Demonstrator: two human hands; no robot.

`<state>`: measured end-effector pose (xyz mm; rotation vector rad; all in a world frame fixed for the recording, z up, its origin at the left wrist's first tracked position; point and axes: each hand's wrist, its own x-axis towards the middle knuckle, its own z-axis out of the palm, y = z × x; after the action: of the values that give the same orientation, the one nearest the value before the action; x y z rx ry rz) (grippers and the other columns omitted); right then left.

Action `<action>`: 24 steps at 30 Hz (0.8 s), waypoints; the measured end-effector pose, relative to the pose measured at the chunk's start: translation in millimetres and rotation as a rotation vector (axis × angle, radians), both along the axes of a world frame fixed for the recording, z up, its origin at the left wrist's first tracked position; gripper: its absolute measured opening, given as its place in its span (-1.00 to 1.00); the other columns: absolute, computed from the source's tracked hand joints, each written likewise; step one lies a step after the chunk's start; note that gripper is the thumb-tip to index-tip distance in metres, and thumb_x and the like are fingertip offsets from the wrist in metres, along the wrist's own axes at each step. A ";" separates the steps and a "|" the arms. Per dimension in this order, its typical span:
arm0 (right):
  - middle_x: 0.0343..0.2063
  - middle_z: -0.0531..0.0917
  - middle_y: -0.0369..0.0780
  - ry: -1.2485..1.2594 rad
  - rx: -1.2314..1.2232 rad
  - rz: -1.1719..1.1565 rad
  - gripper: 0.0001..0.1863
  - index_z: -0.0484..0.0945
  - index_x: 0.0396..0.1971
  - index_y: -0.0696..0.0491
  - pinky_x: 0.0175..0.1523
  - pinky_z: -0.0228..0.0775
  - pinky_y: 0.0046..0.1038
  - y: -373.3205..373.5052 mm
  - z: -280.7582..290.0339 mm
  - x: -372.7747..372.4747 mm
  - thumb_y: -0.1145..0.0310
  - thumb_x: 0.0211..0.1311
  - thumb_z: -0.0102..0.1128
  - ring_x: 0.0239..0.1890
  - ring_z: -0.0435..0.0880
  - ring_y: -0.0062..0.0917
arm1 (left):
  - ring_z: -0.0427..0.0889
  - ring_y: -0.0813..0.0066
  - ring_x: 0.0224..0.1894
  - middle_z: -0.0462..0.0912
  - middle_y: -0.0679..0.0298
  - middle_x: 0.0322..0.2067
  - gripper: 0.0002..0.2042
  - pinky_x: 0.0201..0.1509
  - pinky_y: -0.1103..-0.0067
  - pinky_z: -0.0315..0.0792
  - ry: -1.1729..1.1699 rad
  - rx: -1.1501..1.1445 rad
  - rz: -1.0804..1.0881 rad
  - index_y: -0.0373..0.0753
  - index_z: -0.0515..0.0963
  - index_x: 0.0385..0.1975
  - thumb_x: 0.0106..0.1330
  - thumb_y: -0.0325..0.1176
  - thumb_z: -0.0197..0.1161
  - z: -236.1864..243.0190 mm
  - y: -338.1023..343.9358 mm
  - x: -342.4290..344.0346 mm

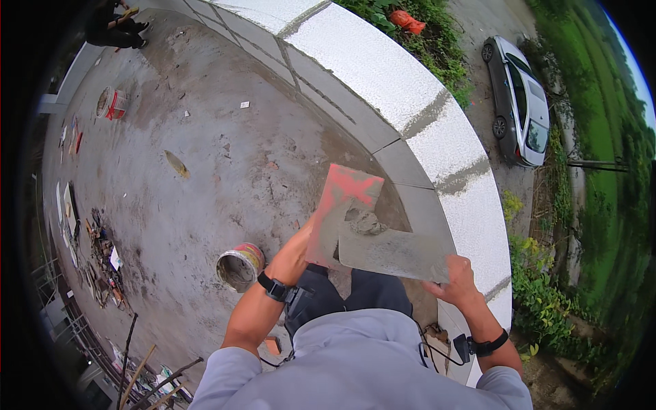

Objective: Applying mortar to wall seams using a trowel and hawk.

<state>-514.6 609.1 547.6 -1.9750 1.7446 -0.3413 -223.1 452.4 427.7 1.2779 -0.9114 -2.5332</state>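
My left hand (305, 236) holds up a red plastering float (338, 184) from below. Its fingers are hidden under the float, whose face is smeared with grey mortar. A wet lump of mortar (365, 221) lies where the float meets a wide grey plastering trowel (396, 251). The trowel's blade overlaps the float's near right part. My right hand (459, 281) is closed on the right end of the trowel. Both tools are over the floor, just left of the curved parapet wall (471, 205) with its white top and grey mortar joints.
A bucket of mortar (239, 266) stands left of my legs, and another bucket (113, 103) farther off. Scattered debris (102, 263) lies along the left. A person (116, 27) is at the far left. Beyond the wall are a parked car (516, 102) and plants.
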 end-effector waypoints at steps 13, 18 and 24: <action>-0.63 0.57 -0.15 0.003 0.304 -0.042 -0.66 0.58 -0.38 0.10 -0.48 0.39 -0.20 -12.3 4.2 15.5 0.10 0.09 0.30 -0.58 0.60 -0.19 | 0.63 0.55 -0.31 0.63 0.33 -0.26 -0.65 -0.35 0.53 0.55 0.161 0.157 0.230 -0.20 0.53 -0.06 0.41 -0.05 0.08 26.2 -7.1 -28.2; -0.55 0.56 -0.11 0.121 0.200 -0.093 -0.59 0.57 -0.31 0.11 -0.39 0.42 -0.19 13.5 -14.3 4.8 0.13 -0.08 0.43 -0.50 0.60 -0.14 | 0.63 0.56 -0.31 0.63 0.33 -0.26 -0.66 -0.36 0.55 0.55 0.253 0.205 0.270 -0.20 0.53 -0.06 0.42 -0.06 0.08 43.8 -15.6 -43.3; -0.46 0.60 -0.08 0.241 0.129 -0.261 -0.54 0.54 -0.25 0.12 -0.31 0.42 -0.20 25.7 -73.3 0.9 0.25 -0.17 0.48 -0.40 0.61 -0.14 | 0.61 0.50 -0.15 0.61 0.29 -0.12 -0.63 -0.16 0.55 0.56 0.244 0.175 0.116 -0.18 0.48 0.05 0.46 -0.07 0.00 -13.8 -5.1 7.4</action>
<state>-513.7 634.8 474.3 -1.7592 2.1267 -0.0735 -215.7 447.2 414.0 0.9989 -0.5602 -2.6465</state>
